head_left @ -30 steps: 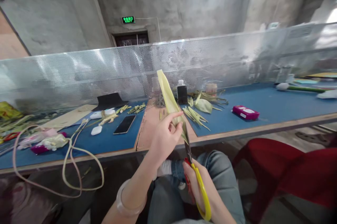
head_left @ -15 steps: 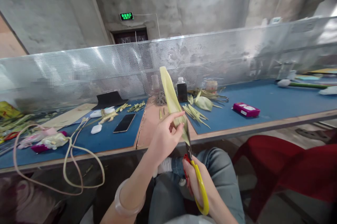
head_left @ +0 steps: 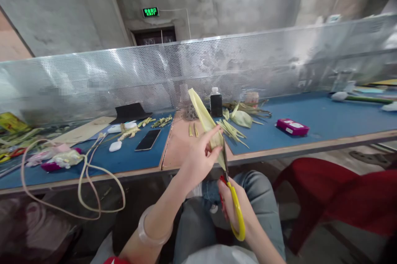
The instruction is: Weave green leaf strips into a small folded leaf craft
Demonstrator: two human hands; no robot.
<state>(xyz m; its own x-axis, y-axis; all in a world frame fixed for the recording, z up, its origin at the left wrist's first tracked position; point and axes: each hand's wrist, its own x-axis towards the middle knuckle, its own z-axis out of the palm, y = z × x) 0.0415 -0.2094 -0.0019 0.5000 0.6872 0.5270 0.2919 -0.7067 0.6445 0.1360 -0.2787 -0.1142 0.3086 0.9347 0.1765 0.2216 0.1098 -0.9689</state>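
My left hand (head_left: 198, 160) pinches the lower part of a long pale green leaf strip (head_left: 203, 113) that stands up tilted to the left above the table edge. My right hand (head_left: 237, 210) grips yellow-handled scissors (head_left: 234, 204). Their blades point up along the right edge of the leaf, right beside my left fingers. A pale bangle sits on my left wrist. Below the hands are my knees in jeans.
The blue-topped table (head_left: 310, 119) carries a dark bottle (head_left: 216, 103), cut leaf pieces (head_left: 235, 121), a pink box (head_left: 292, 126), a black phone (head_left: 148, 139), a white earbud case (head_left: 115, 146) and a looped cord (head_left: 83, 181). A perforated metal screen (head_left: 124, 78) backs it. A red chair (head_left: 338, 198) is right.
The leaf has tipped lower and the scissors have slid a little further up along its edge. The view has shifted slightly down and right.
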